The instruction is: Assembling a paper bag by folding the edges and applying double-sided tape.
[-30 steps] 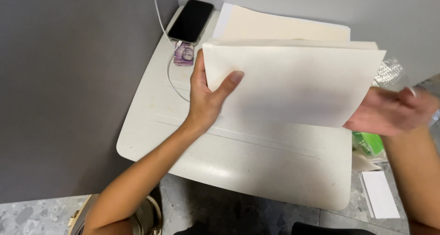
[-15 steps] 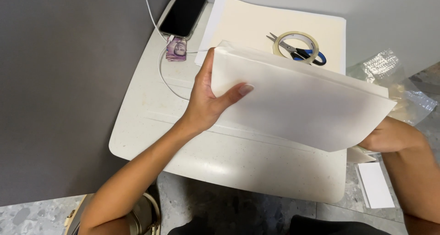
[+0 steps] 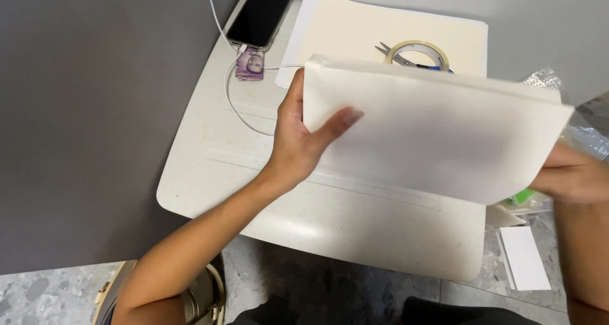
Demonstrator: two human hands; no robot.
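Left hand (image 3: 301, 141) & right hand (image 3: 571, 179) both grip white paper stack (image 3: 431, 131) above desk (image 3: 330, 217)

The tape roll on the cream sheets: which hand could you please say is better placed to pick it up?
Probably the left hand: it grips the white sheet at the edge nearer the tape roll, while the right hand holds the far lower corner.

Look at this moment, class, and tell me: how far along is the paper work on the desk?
Already done: a cream sheet lies flat on the desk, with a roll of tape and scissors resting on it. In hand: the left hand and right hand hold a stack of white paper above the desk. Left: the stack is not yet set down, and the tape and scissors lie untouched.
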